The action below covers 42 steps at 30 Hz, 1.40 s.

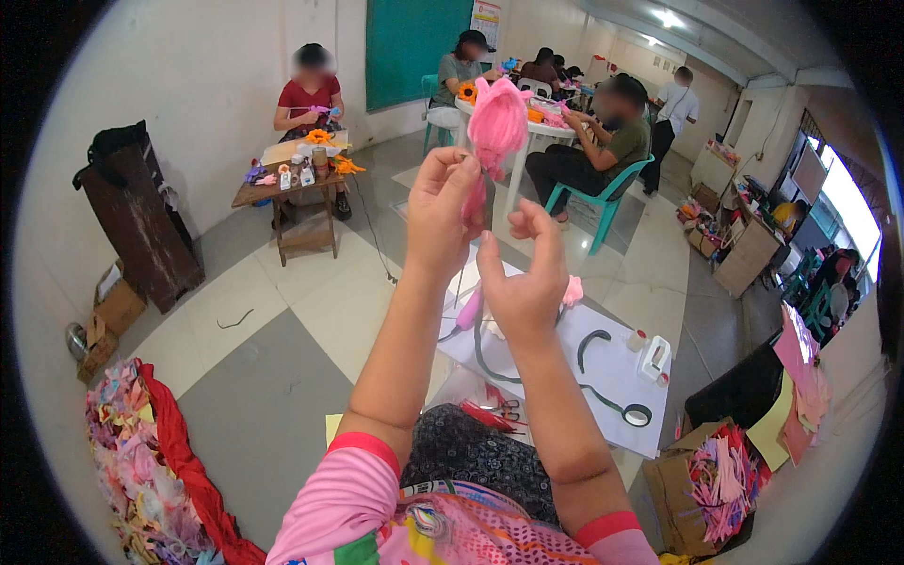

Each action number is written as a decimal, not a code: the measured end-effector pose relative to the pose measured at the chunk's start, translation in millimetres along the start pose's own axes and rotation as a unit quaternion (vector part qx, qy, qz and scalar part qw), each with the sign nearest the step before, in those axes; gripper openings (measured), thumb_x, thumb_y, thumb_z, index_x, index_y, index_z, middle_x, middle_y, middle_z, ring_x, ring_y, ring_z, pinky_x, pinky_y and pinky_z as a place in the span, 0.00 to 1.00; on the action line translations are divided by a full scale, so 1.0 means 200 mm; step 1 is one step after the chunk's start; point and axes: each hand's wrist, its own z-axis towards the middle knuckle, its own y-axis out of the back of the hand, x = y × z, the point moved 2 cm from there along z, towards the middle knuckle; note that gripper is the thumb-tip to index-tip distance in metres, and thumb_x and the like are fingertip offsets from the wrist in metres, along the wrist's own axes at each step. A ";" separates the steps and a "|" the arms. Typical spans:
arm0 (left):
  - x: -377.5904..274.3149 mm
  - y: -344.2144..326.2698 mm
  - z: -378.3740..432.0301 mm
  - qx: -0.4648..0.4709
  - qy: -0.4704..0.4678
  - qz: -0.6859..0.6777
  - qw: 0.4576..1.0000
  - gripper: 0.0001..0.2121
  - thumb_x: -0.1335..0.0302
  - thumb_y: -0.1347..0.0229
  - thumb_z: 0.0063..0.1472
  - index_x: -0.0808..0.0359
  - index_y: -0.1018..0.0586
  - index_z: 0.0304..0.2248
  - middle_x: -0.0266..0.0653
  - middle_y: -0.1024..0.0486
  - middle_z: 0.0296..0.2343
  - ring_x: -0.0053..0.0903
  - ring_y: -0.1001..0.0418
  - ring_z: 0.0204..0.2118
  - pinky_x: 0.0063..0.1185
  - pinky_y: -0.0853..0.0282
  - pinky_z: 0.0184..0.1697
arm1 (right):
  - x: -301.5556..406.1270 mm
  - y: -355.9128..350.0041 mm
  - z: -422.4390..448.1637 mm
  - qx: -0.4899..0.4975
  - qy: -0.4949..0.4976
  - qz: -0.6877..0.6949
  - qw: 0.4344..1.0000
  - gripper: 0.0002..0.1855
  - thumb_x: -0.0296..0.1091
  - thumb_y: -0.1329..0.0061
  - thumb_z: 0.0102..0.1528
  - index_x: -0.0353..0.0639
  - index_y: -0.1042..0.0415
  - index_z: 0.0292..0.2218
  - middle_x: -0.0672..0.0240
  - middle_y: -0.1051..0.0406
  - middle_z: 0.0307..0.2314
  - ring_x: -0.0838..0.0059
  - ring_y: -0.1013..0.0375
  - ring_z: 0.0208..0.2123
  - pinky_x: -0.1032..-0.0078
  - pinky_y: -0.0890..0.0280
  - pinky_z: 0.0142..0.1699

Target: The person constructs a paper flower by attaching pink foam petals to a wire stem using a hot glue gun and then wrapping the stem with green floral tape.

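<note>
My left hand (445, 205) is raised in front of me, its fingers closed around the stem of a fuzzy pink flower (498, 120). The flower stands upright above the hand, and more pink material shows behind the fingers. To the right and slightly lower, my right hand (528, 272) has thumb and fingers apart, holding nothing. Below the hands, a white board (614, 353) carries a purple glue gun (467, 311), a roll of dark green floral tape (637, 415) with a loose strip, a short green piece (592, 347) and a white container (655, 358). Scissors (505, 409) and red strips lie near my lap.
A cardboard box (671, 487) of pink strips stands at lower right, a heap of colourful scraps (134, 459) at lower left. Ahead, a person works at a small wooden table (307, 185); others sit around a white table (519, 145). A cable (373, 233) crosses the floor.
</note>
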 end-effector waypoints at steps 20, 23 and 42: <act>0.08 -0.08 -0.16 0.015 0.011 0.109 0.994 0.04 0.74 0.51 0.56 0.64 0.32 0.30 0.25 0.36 0.18 0.07 0.43 0.15 0.09 0.50 0.14 | 0.01 0.10 0.08 -0.020 -0.062 0.045 0.997 0.04 0.23 0.51 0.44 0.36 0.31 0.26 0.64 0.32 0.22 0.70 0.32 0.24 0.76 0.38 0.30; 0.09 -0.07 -0.18 0.015 0.029 0.099 0.995 0.05 0.73 0.50 0.56 0.65 0.32 0.30 0.26 0.34 0.21 0.08 0.40 0.19 0.09 0.48 0.17 | 0.00 0.12 0.06 -0.001 -0.106 0.084 0.991 0.04 0.25 0.52 0.46 0.35 0.31 0.27 0.63 0.32 0.21 0.73 0.31 0.23 0.78 0.38 0.30; 0.21 -0.11 -0.35 -0.025 -0.028 0.149 0.988 0.04 0.74 0.54 0.59 0.62 0.36 0.32 0.25 0.36 0.20 0.06 0.42 0.19 0.08 0.47 0.19 | -0.06 0.25 -0.03 0.071 -0.146 0.044 0.986 0.07 0.28 0.56 0.51 0.33 0.33 0.30 0.58 0.31 0.23 0.67 0.31 0.25 0.75 0.37 0.31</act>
